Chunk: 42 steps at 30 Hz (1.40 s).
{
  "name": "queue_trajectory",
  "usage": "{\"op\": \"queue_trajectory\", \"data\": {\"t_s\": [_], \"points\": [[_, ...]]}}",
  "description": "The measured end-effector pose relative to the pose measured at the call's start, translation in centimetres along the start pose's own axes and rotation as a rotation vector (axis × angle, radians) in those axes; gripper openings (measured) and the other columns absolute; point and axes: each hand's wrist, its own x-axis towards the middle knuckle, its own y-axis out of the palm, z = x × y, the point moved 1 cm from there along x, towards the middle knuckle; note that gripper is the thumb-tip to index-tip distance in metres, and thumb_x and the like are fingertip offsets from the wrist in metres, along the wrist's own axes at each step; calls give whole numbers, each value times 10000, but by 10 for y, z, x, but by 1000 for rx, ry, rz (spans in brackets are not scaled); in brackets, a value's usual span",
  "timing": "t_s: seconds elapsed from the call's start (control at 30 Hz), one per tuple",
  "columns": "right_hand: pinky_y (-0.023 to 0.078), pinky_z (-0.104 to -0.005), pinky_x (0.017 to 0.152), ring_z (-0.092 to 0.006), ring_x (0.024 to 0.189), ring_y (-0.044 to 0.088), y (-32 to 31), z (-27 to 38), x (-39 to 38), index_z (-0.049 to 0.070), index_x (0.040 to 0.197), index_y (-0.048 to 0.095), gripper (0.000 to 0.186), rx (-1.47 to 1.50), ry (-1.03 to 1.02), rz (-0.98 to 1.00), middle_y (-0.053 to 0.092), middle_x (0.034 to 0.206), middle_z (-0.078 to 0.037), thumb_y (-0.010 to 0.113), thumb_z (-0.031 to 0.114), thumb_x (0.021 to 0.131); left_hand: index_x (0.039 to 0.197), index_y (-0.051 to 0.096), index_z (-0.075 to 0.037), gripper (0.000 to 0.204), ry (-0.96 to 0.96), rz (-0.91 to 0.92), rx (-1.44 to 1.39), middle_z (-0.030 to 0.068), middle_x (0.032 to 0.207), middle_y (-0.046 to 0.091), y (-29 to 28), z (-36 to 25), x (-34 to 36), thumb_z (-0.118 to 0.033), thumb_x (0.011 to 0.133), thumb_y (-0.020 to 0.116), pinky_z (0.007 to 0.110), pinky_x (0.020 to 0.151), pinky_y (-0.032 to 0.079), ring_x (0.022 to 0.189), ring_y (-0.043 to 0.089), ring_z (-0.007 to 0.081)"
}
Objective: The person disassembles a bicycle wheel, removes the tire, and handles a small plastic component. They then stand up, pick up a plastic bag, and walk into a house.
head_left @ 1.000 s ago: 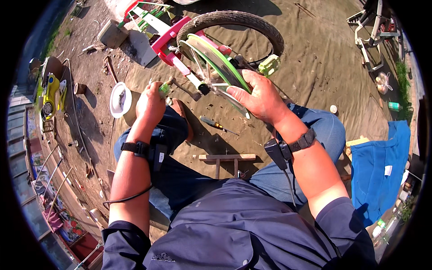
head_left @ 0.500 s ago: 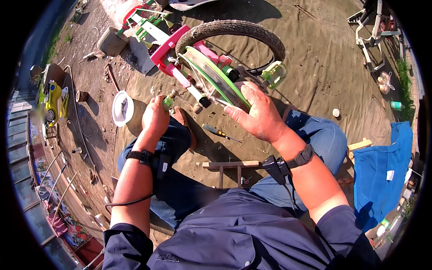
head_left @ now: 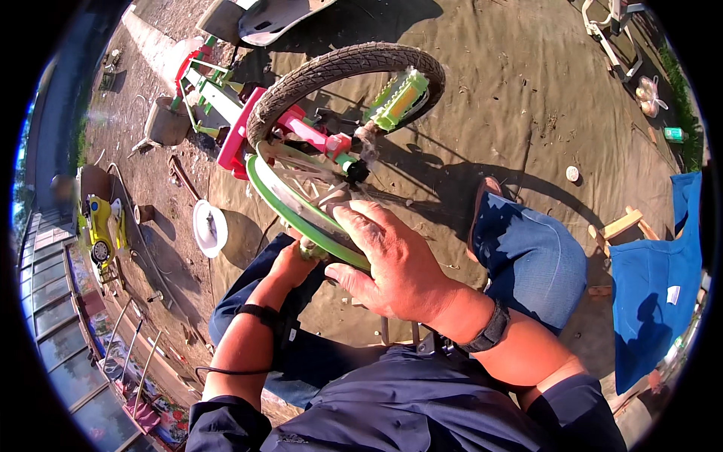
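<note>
A child's ride-on with a pink and green frame (head_left: 220, 103) lies tipped in front of me. Its wheel rim (head_left: 290, 213), green-edged, slants toward me. My right hand (head_left: 403, 267) grips the near end of that rim, thumb on one side and fingers on the other. On the rim's left, my left hand (head_left: 292, 265) is closed around a pedal that is mostly hidden by the fingers and the rim. A dirty black tyre (head_left: 354, 60) is off the rim over much of its loop, arching around the far green-and-yellow pedal (head_left: 401, 99).
A white bowl (head_left: 210, 229) stands on the ground at left, with a yellow toy car (head_left: 99, 230) farther left. Blue cloth (head_left: 654, 290) hangs at right beside a wooden piece (head_left: 621, 224). A bagged bundle (head_left: 648, 96) and a green can (head_left: 674, 135) lie at far right.
The rim and pedals have turned. My left hand has come nearer to me with its pedal, and my right hand has moved down and left with the rim. The far pedal has swung up and left.
</note>
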Motion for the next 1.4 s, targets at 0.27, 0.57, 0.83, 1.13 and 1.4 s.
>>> {"op": "queue_trajectory", "data": {"t_s": [0.27, 0.57, 0.83, 1.13, 1.4], "points": [[475, -446, 915, -426, 1065, 556, -2, -5, -7, -31, 1300, 463, 595, -3, 40, -8, 533, 1199, -245, 714, 227, 827, 1112, 642, -45, 350, 44, 111, -107, 81, 901, 700, 18, -34, -28, -247, 834, 713, 315, 700, 520, 776, 632, 136], [490, -444, 841, -406, 986, 576, 4, -7, -5, -34, 1282, 470, 549, 20, 32, -50, 556, 1119, -233, 695, 179, 829, 1019, 640, -35, 304, 192, 95, 23, 58, 790, 671, 30, 11, -12, -278, 848, 707, 312, 596, 505, 658, 597, 114], [495, -446, 793, -397, 928, 592, 5, -8, -7, -28, 1230, 492, 493, 28, 49, -41, 583, 1047, -220, 697, 173, 829, 1049, 622, -28, 344, 212, 68, 19, 97, 833, 676, 30, -2, -17, -288, 842, 712, 341, 648, 514, 720, 617, 176], [491, -445, 762, -400, 866, 603, 5, -11, -6, -19, 1126, 528, 394, 76, 80, -6, 600, 944, -211, 700, 173, 828, 1091, 586, -14, 423, 233, -17, 151, 172, 897, 681, 34, 8, -10, -332, 837, 700, 396, 733, 527, 827, 654, 292], [484, -433, 732, -418, 851, 594, 5, -18, -8, -26, 1059, 537, 337, 95, 69, 39, 601, 925, -222, 696, 141, 814, 1167, 544, 8, 500, 35, -121, 507, 227, 965, 682, 19, -6, 0, -337, 835, 687, 429, 793, 532, 917, 669, 365]]}}
